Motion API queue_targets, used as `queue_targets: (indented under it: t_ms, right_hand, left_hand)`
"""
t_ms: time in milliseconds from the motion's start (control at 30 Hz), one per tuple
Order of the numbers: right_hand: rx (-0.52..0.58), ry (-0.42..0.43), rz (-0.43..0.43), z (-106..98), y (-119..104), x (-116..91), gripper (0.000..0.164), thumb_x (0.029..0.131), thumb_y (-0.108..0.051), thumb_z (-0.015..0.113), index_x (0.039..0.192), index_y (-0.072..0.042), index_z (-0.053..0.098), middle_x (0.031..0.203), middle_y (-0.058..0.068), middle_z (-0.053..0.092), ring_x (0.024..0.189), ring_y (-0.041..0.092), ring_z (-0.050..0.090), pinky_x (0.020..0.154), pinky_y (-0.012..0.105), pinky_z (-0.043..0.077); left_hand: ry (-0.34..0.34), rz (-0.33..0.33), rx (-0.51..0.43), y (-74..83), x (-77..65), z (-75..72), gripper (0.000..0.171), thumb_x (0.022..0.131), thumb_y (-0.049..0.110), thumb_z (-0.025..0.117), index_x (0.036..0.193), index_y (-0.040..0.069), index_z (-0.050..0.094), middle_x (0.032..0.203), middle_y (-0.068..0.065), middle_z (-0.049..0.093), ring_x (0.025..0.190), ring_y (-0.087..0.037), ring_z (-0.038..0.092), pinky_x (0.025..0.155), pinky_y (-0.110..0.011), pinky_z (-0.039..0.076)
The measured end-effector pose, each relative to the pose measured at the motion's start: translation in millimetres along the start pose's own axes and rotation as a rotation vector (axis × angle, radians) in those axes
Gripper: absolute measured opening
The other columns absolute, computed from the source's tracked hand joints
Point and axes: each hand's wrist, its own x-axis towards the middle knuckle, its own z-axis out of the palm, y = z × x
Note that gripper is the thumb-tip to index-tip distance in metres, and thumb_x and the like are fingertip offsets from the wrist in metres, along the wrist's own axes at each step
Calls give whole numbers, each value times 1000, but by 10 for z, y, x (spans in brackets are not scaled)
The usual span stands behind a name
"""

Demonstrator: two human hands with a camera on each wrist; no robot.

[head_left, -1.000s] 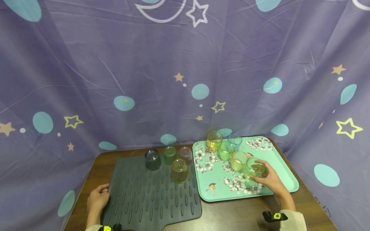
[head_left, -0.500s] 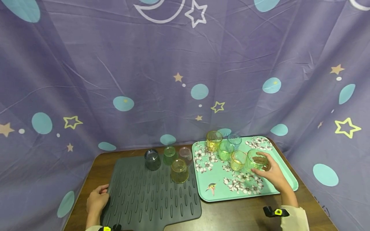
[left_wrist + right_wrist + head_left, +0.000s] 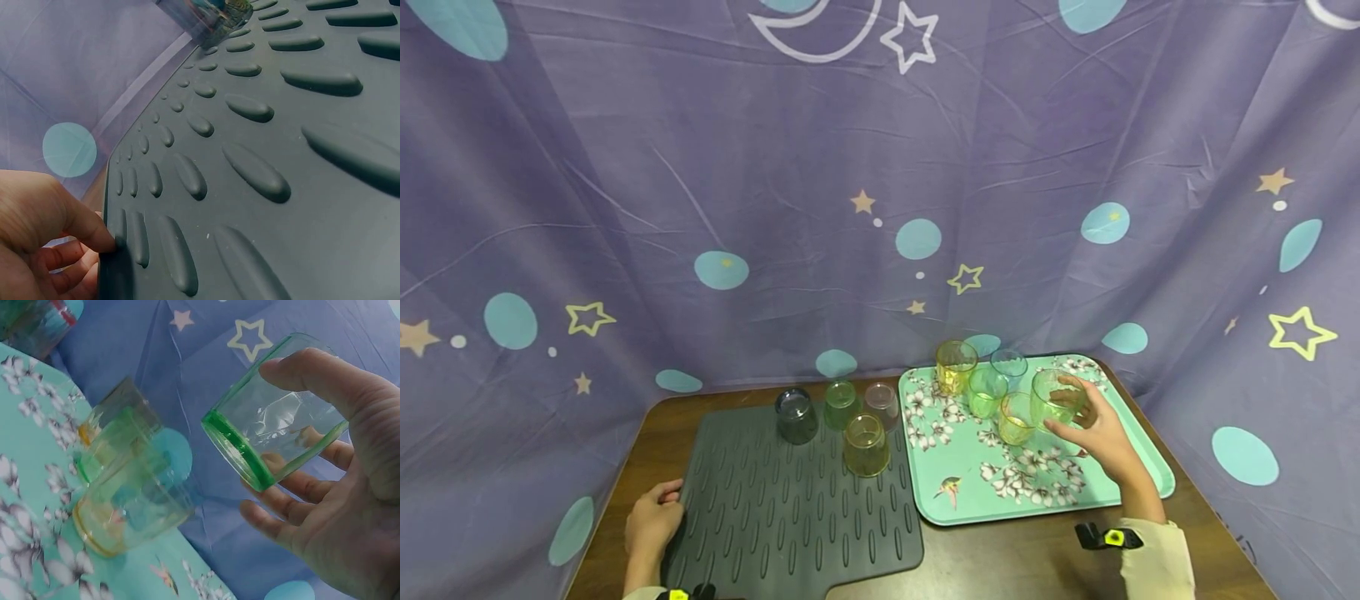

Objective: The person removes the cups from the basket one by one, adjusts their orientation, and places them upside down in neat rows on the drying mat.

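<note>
My right hand (image 3: pixel 1101 429) grips a clear green glass (image 3: pixel 1054 398), thumb on one side and fingers on the other. In the right wrist view the green glass (image 3: pixel 275 415) is held off the tray, its thick green base showing. Just left of it a pale yellow glass (image 3: pixel 1016 419) stands on the mint-green tray (image 3: pixel 955 500). My left hand (image 3: pixel 653 518) is at the left edge of the dark grey ridged mat (image 3: pixel 760 517). In the left wrist view the thumb of that hand (image 3: pixel 44 231) lies on the mat's edge, with the other fingers curled beside it.
On the tray also stand a yellow glass (image 3: pixel 956 367), another green glass (image 3: pixel 987 392) and a blue glass (image 3: pixel 1010 368). Toward the mat's back are upside-down glasses: dark blue (image 3: pixel 797 417), green (image 3: pixel 842 406), pinkish (image 3: pixel 882 405) and amber (image 3: pixel 867 446). A purple curtain (image 3: pixel 820 308) hangs behind.
My right hand has raised the green glass from the tray and carried it slightly toward the back. The left hand has stayed at the mat's edge.
</note>
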Motion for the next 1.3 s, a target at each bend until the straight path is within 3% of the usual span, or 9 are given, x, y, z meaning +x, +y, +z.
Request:
queue_targets:
  t_ms: [100,133,200,400,667,900,1300]
  right_hand:
    - [7,0,-22,18,-47,51,72,91,-9,75,153,-9,40,131,8,63,115,1,61,90,15,49]
    - [12,-2,-28,25,-62,68,71,91,-9,75,153,-10,40,131,6,63,115,3,61,91,15,49]
    - [12,-9,-39,38,-88,98,71,91,-9,75,153,-12,41,130,6,63,115,3,62,91,15,49]
    - [23,-53,-68,76,-155,160,70,91,-8,74,153,-14,42,133,25,58,114,3,61,91,18,50]
    - [52,-114,-75,130,-253,225,74,91,-7,74,155,-13,38,133,23,59,114,2,61,92,23,52]
    - [135,-136,-44,225,-356,285,73,89,-2,73,149,-5,31,133,28,57,112,4,63,92,25,48]
    - [146,-213,-91,450,-503,422,70,87,-4,77,145,-5,38,130,26,60,112,15,66,94,25,52]
  left_hand:
    - [1,2,-2,1,-5,1,49,81,7,52,128,5,66,108,-16,68,103,-39,61,74,-47,42]
    - [1,3,-2,0,-7,2,49,81,7,52,128,5,66,108,-16,68,103,-39,61,74,-47,41]
    - [1,7,-3,-1,-10,3,49,81,7,52,128,5,66,108,-16,68,103,-39,61,74,-46,41]
    - [6,9,-4,0,-26,0,48,81,7,53,127,4,66,107,-16,69,100,-38,61,73,-45,41]
    - [11,0,-5,8,-39,-9,47,83,8,52,127,5,66,109,-17,69,101,-38,62,74,-47,43]
    - [15,-1,-2,-6,-27,-1,47,82,8,53,127,5,67,108,-16,69,101,-38,62,73,-46,42]
    - [12,-4,-8,10,-15,4,48,82,8,53,128,4,66,109,-17,69,98,-36,62,72,-42,39]
